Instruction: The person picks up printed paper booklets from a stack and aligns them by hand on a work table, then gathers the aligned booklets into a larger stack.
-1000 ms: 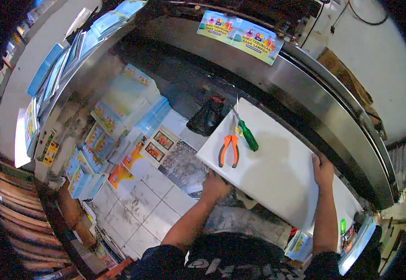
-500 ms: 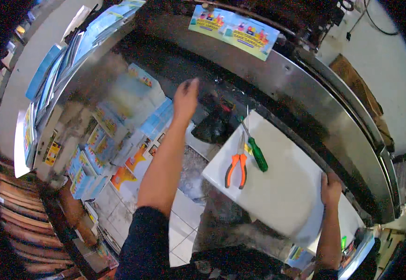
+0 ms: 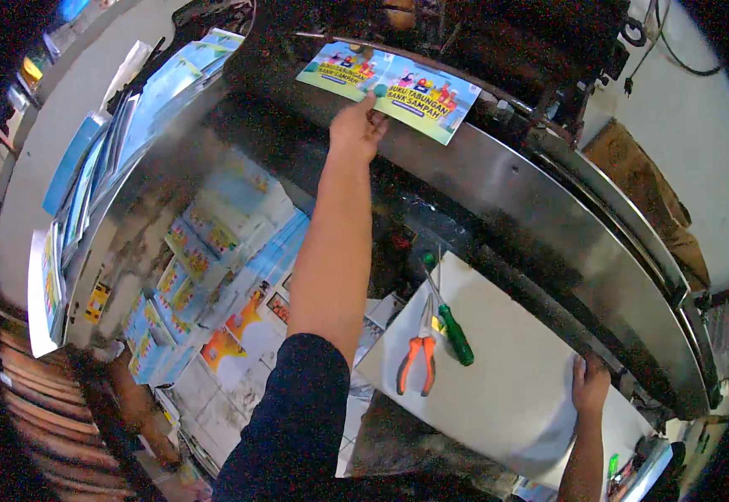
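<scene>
My left hand [image 3: 359, 130] reaches far forward to the lower edge of a printed sheet [image 3: 452, 96], a colourful paper with cartoon figures on a metal ledge. Its thumb lies over the sheet's edge and the other fingers curl below, closed on the paper. Resting on a white board [image 3: 498, 360] at its far right edge, my right hand [image 3: 590, 385] lies flat with nothing in it. Orange-handled pliers [image 3: 417, 364] and a green-handled screwdriver [image 3: 455, 335] lie side by side on the board's left part.
A long steel machine panel [image 3: 549, 201] curves across behind the board. On the left, stacks of printed booklets [image 3: 151, 330] sit below a shelf holding more sheets [image 3: 151, 96]. Brown cardboard [image 3: 641, 184] leans at the right wall, near a hanging cable [image 3: 670, 46].
My left hand has moved forward from over the dark gap to the printed sheet and closed on its edge. The view has shifted; my right hand stays at the board's edge.
</scene>
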{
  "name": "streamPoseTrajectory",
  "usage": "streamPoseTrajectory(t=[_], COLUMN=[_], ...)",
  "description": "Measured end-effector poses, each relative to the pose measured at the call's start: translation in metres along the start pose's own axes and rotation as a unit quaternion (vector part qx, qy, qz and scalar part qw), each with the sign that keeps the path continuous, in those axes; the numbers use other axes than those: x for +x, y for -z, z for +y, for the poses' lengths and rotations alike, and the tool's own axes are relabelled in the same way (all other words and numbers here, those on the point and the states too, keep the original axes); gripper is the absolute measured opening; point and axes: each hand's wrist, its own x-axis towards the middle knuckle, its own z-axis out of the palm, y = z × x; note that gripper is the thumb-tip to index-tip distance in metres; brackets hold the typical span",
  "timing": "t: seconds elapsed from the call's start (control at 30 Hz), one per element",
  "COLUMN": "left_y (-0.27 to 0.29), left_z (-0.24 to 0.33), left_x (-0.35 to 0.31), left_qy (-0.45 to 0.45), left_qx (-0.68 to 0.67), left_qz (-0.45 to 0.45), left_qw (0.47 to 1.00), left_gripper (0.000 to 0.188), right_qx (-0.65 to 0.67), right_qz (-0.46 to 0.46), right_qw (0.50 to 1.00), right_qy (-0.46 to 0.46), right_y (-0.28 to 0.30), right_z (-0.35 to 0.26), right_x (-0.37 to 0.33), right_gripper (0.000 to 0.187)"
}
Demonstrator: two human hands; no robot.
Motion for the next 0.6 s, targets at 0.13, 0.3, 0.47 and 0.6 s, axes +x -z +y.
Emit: streamPoseTrajectory(t=[0.13,0.3,0.47,0.6], left_y=[-0.005,-0.006,0.035,0.034], left_z=[0.002,0.003,0.01,0.01], left_x=[-0.029,-0.078,-0.157,-0.266], left_qy=[0.001,-0.017,-0.05,-0.043], left_qx=[-0.008,-0.01,-0.003,-0.03], left_qz=[-0.006,0.031,0.024,-0.055], left_qw=[1.0,0.999,0.998,0.997], left_gripper=[0.014,0.017,0.02,0.032], right_qx=[0.015,0.0,-0.008,-0.053], right_qz=[0.023,0.001,-0.036,-0.01], right_qw=[1.0,1.0,0.998,0.998], right_qy=[-0.001,-0.028,-0.049,-0.028], right_y=[-0.002,0.004,-0.007,0.001], right_z=[0.005,0.004,0.021,0.013], right_x=[-0.001,0.0,-0.007,-0.006], right_gripper=[0.029,0.03,0.033,0.037])
